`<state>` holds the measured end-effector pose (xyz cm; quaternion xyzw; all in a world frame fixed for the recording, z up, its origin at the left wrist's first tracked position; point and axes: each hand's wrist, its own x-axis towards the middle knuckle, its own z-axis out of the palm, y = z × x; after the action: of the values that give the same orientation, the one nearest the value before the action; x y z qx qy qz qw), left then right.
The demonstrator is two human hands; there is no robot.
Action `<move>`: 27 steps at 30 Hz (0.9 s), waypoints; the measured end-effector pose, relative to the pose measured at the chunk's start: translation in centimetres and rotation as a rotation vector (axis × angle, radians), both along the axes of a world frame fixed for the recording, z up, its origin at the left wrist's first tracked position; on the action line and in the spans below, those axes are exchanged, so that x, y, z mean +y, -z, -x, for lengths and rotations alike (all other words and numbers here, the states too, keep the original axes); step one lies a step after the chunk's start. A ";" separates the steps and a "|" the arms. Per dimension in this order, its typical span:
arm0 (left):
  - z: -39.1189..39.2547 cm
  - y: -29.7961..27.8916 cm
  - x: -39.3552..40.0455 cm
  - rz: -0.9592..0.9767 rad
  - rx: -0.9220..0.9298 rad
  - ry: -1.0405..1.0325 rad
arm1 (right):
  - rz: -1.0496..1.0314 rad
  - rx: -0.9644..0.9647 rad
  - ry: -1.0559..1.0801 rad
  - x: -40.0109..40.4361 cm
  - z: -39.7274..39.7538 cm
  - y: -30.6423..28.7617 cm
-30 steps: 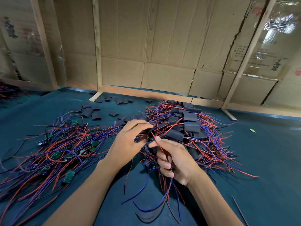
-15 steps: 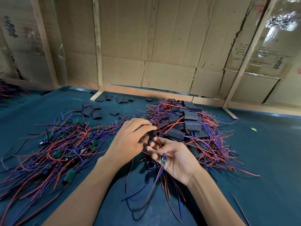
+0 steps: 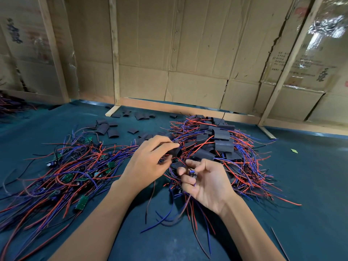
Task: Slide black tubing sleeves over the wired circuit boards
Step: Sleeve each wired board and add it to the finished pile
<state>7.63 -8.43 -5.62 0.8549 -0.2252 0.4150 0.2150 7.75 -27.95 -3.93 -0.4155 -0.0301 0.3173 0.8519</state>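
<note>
My left hand (image 3: 148, 164) pinches a short black tubing sleeve (image 3: 175, 152) between thumb and fingers, its open end facing right. My right hand (image 3: 205, 182), palm up just below and right of it, holds a small wired circuit board (image 3: 192, 174) in curled fingers; its red and blue wires (image 3: 180, 211) hang down toward me. The board's tip sits a short gap from the sleeve mouth. A pile of bare green boards with wires (image 3: 71, 176) lies to the left. A pile of sleeved boards (image 3: 218, 144) lies behind my hands to the right.
Loose black sleeves (image 3: 111, 129) are scattered on the dark green table cover (image 3: 310, 185) at the back left. A cardboard wall with wooden battens (image 3: 114, 53) closes the far side. A small green scrap (image 3: 293, 150) lies at right.
My right hand has opened palm-up, and the board now shows between its fingers. My left hand has shifted slightly with the sleeve, its mouth turned toward the board.
</note>
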 end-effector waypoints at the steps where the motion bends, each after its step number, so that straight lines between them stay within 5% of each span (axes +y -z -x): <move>1: -0.1 0.1 0.1 -0.012 -0.010 -0.023 | -0.004 -0.029 0.015 0.1 0.0 0.1; 8: -0.4 0.2 0.6 0.004 -0.025 -0.064 | 0.030 -0.264 0.019 0.8 0.3 0.3; 14: -0.2 0.1 1.1 0.081 0.056 -0.039 | 0.057 -0.282 0.053 1.0 0.7 0.0; 22: 0.0 -0.1 1.2 0.065 0.128 0.003 | 0.328 -0.562 0.097 1.4 0.8 0.8; 27: -0.2 0.1 1.1 0.044 0.128 0.039 | 0.322 -0.555 0.142 1.5 0.5 1.3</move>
<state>7.80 -7.33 -5.70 0.8703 -0.2184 0.3598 0.2558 7.27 -26.46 -5.25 -0.6166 -0.1817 0.1321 0.7546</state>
